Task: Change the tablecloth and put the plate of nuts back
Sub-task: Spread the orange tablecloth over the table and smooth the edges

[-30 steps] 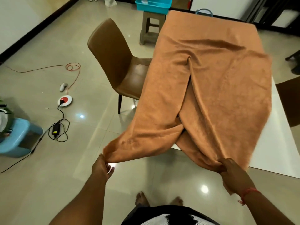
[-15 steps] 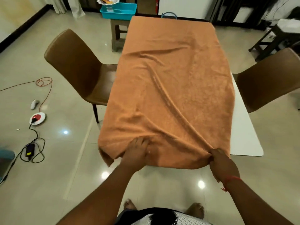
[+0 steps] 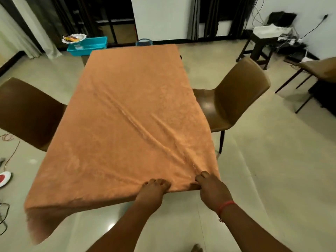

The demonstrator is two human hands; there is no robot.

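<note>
**A:** At the near right corner of the table, I have both hands on the cloth (image 3: 127, 113). My left hand (image 3: 152, 190) has its fingers curled over the near hem, gripping it; my right hand (image 3: 211, 189) pinches the corner itself, fingers bunched into the fabric.

**B:** How does the cloth feel to you?

**A:** Judging by the look, soft and fairly thick, like towelling. It drapes limp off the near left corner and holds a long diagonal ridge that runs from my right hand toward the far left. I'd guess it is light but clingy, so it should drag rather than slide.

**B:** Where would you take hold next?

**A:** At the hem and corners, not the middle. Pulling the near left corner out should flatten that ridge, I think.

**B:** And the plate?

**A:** The plate (image 3: 74, 38) stands far off to the left, on the blue tray (image 3: 94, 44) beyond the table's far end. Its stem looks delicate, so I'd lift it from beneath.
</note>
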